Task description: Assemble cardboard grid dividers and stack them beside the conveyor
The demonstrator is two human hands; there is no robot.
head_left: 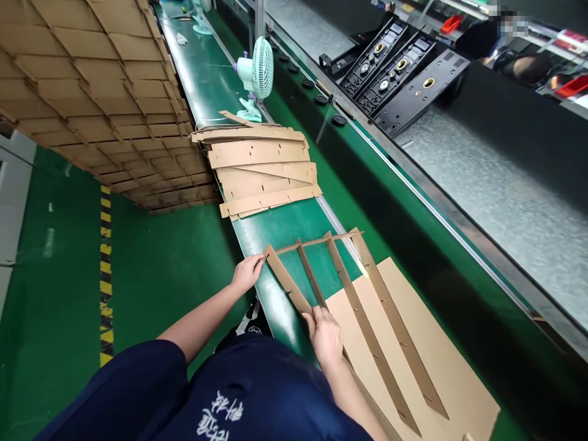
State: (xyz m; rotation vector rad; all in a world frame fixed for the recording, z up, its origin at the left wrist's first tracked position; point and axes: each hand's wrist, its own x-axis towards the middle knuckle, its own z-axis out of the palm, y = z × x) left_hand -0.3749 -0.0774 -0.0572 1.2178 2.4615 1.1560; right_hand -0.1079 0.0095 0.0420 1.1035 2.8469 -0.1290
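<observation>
A partly joined cardboard divider lies across the bench edge. One crosswise cardboard strip (313,241) is slotted through the far ends of several long notched strips, which stand on edge. My left hand (247,274) is closed in a pinch at the left end of the crosswise strip, by the corner with the nearest long cardboard strip (289,283). Partway along that same long strip my right hand (326,335) is closed, thumb on the near side and fingers over the top. Beneath the strips lies a flat cardboard sheet (441,331). My right forearm hides part of the nearest strip.
Loose notched cardboard strips (261,165) are piled farther up the green bench (252,231). A mint-green fan (261,67) stands behind them. Tall stacked cardboard dividers (105,92) rise at the left. Black panels with round fittings (399,76) rest on the conveyor line at right. A person sits beyond.
</observation>
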